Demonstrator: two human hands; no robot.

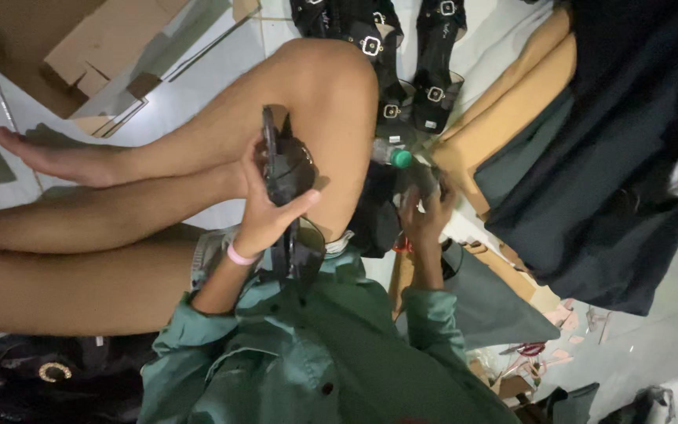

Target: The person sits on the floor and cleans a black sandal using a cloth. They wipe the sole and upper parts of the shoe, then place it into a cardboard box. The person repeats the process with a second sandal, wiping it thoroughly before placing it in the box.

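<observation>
The left hand (264, 206) is closed around a black sandal (284, 169), thumb across its near face and fingers (254, 161) curled behind it, holding it upright against the raised knee (331, 78); a pink band (238, 255) circles that wrist; below the hand a second dark, glossy piece (301, 250) hangs over the green shirt (308, 353), and whether it belongs to the same sandal cannot be told. The right hand (424, 212) lies lower, to the right of the knee, its fingers bent over a dark object (417, 179) too dim to name, so its grip is unclear; just beside it sits a bottle with a green cap (401, 159). Above the knee a row of black buckled sandals (402, 55) rests on the pale floor (221, 71); flattened cardboard (64, 47) lies at the upper left; tan and dark fabric (606, 157) is heaped to the right; a black bag with gold rings (41, 373) sits at the lower left.
</observation>
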